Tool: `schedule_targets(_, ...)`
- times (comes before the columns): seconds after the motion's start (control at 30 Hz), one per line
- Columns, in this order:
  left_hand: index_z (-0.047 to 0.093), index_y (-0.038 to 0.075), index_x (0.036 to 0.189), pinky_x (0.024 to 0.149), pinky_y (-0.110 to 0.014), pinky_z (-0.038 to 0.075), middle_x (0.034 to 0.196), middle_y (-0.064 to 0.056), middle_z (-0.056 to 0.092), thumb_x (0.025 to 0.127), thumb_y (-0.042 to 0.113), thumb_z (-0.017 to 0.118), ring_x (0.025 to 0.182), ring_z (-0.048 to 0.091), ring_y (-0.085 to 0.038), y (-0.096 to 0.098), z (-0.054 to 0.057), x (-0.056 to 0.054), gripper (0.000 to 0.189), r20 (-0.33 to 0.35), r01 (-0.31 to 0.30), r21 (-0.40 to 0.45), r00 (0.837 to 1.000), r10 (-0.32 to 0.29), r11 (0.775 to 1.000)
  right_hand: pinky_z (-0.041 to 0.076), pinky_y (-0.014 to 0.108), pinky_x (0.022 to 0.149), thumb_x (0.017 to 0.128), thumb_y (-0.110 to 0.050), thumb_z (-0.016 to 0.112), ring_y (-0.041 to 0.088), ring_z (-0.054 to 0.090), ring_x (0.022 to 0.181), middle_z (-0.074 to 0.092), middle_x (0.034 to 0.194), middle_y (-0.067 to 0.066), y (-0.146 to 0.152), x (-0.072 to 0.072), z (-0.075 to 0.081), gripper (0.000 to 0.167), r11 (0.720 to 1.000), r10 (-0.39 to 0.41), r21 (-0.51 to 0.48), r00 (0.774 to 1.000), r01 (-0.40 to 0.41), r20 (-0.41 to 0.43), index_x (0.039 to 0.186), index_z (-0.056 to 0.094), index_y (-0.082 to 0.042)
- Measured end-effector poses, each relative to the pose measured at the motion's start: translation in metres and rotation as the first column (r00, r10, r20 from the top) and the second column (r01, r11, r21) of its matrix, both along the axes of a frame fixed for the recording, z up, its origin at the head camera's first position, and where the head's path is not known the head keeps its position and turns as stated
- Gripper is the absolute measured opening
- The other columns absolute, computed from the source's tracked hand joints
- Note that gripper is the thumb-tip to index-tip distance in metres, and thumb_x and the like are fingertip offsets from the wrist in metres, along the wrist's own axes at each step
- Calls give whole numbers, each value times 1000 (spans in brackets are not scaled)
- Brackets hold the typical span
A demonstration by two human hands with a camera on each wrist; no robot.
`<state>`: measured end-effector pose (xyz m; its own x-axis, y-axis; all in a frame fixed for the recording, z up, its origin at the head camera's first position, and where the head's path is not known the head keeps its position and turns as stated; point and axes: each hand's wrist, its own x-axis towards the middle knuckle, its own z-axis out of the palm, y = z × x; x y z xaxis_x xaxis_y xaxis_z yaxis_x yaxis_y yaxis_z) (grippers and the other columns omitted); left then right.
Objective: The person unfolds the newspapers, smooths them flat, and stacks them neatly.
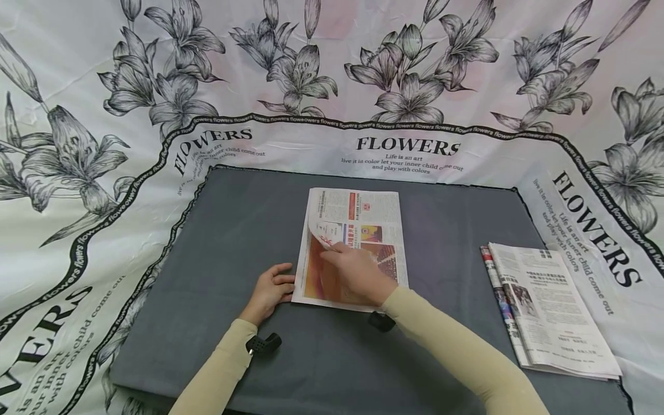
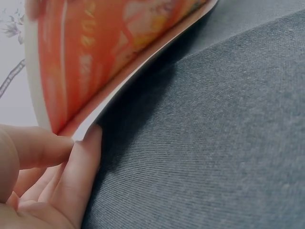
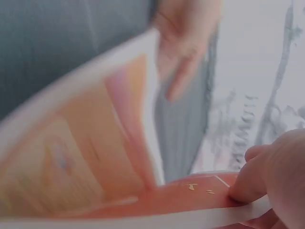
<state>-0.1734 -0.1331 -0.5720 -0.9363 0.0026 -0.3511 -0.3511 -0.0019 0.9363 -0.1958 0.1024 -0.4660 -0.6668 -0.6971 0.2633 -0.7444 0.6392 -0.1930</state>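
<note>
A newspaper lies on the grey table, its printed side with a large orange picture facing up. My right hand is over its middle and pinches the edge of a page, which curls up from the left side. In the right wrist view, thumb and fingers hold the edge of the orange page. My left hand is at the paper's lower left edge. Seen from the left wrist, its thumb and a finger meet at the lower corner of the lifted orange sheets.
A folded stack of newspapers lies at the table's right side. Grey cloth covers the table. White fabric with flower prints and lettering surrounds it. Each wrist wears a black device.
</note>
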Motion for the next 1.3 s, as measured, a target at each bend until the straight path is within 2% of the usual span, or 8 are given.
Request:
schedule_targets(0.17,50,2,147,63,-28,60,119,-26,71,89,-16,63,83,73,-16,0,0,1,62,-6,-11,-4,1000,11,1000,62,39,77,86,12,66,27,72,101,72,112,15,28,-7,33,36,994,-54,-97,997,48,-63,119,72,-2)
schedule_targets(0.3,51,2,146,63,-28,59,120,-27,71,88,-16,63,84,73,-17,-1,2,2,62,-18,-14,-20,1000,13,1000,62,43,79,88,11,66,30,72,98,72,109,18,55,-8,55,35,979,-137,-160,989,126,-54,120,72,0)
schedule_targets(0.4,51,3,146,64,-28,59,121,-27,70,89,-15,63,85,73,-16,-1,2,2,62,-19,-9,-27,1000,9,1000,62,45,79,90,10,64,32,72,99,72,111,19,76,-6,66,34,962,-219,-177,975,208,-46,122,72,1)
schedule_targets(0.53,50,2,147,64,-27,59,123,-28,69,90,-14,63,86,73,-15,-1,2,2,61,-27,-3,-36,1000,2,999,61,48,75,90,10,64,35,71,100,71,112,22,106,-1,73,32,931,-325,-195,945,310,-48,121,71,5)
schedule_targets(0.73,52,3,146,64,-28,59,124,-28,69,90,-14,64,86,73,-15,0,2,3,60,-31,-11,-52,999,10,999,59,50,69,88,7,68,36,69,91,70,108,25,150,10,69,32,878,-450,-202,892,433,-46,120,71,5)
schedule_targets(0.93,53,3,145,63,-27,59,120,-25,71,89,-14,64,83,72,-12,-1,2,6,59,-28,-34,-59,999,32,998,52,44,62,85,9,66,36,66,81,69,101,27,187,23,56,35,829,-536,-201,844,522,-16,119,70,6)
schedule_targets(1.17,55,2,143,61,-24,56,118,-23,72,89,-13,64,79,69,-7,-11,4,6,57,-39,-48,-93,998,44,995,47,44,63,83,6,63,40,64,81,67,101,32,215,33,42,36,755,-637,-178,771,631,32,119,69,9)
schedule_targets(1.3,56,3,142,60,-23,53,113,-18,74,89,-12,65,76,67,-5,-22,9,4,55,-37,-63,-120,998,59,991,43,37,56,83,6,63,42,65,81,67,106,36,227,38,31,36,719,-676,-171,735,673,52,118,69,11)
